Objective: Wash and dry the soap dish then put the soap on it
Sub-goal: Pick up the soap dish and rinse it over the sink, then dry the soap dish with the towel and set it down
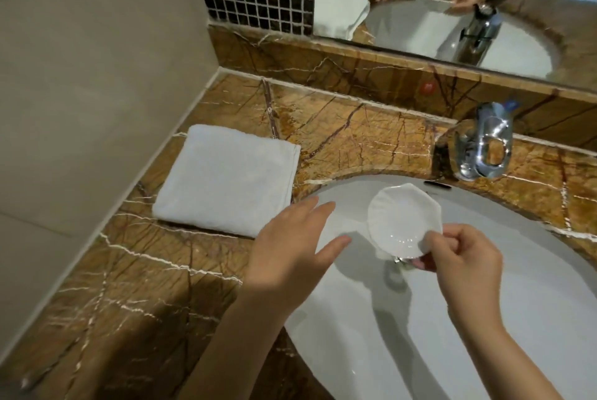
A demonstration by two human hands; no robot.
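A small white scalloped soap dish (pixel 400 217) is held over the white sink basin (pixel 533 270), tilted a little toward me. My right hand (pixel 465 265) pinches its near right rim between thumb and fingers. My left hand (pixel 290 247) hovers open with fingers spread over the basin's left edge, a short way left of the dish and just right of a folded white towel (pixel 226 180). No soap is in view.
The chrome tap (pixel 481 141) stands behind the basin at the right, with no water running. Brown marble counter (pixel 135 286) surrounds the sink. A mirror (pixel 420 11) and dark mosaic tiles run along the back; a plain wall closes the left side.
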